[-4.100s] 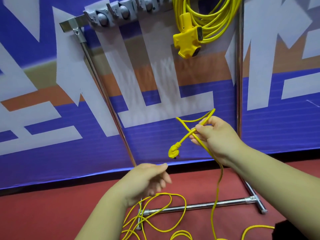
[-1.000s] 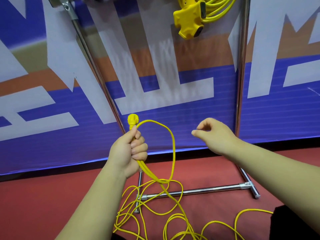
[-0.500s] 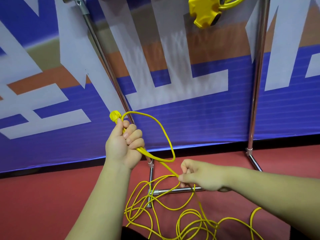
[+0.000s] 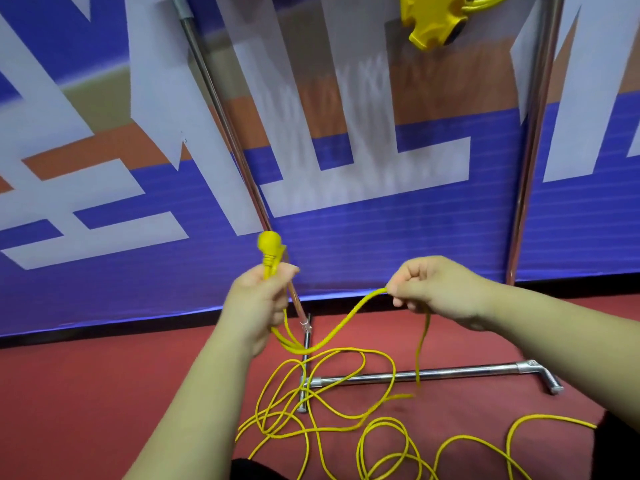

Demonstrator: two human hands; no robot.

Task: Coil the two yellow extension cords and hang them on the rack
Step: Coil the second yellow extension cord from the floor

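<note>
My left hand (image 4: 258,306) grips a yellow extension cord just below its plug (image 4: 270,247), which sticks up above my fist. A loop of that cord sags from the fist and rises to my right hand (image 4: 434,292), which pinches the cord at chest height. From there the cord drops to a loose tangle (image 4: 346,420) on the red floor. The other yellow cord's socket block (image 4: 433,20) hangs from the rack at the top edge; its coil is mostly out of view.
The chrome rack has two uprights (image 4: 531,140) and a base bar (image 4: 426,375) with feet on the red floor. A blue, white and orange banner (image 4: 346,258) stands right behind it.
My right hand has risen from near the floor to chest height, pulling up a length of cord. My left hand keeps its grip on the plug end; the earlier loop now hangs below it.
</note>
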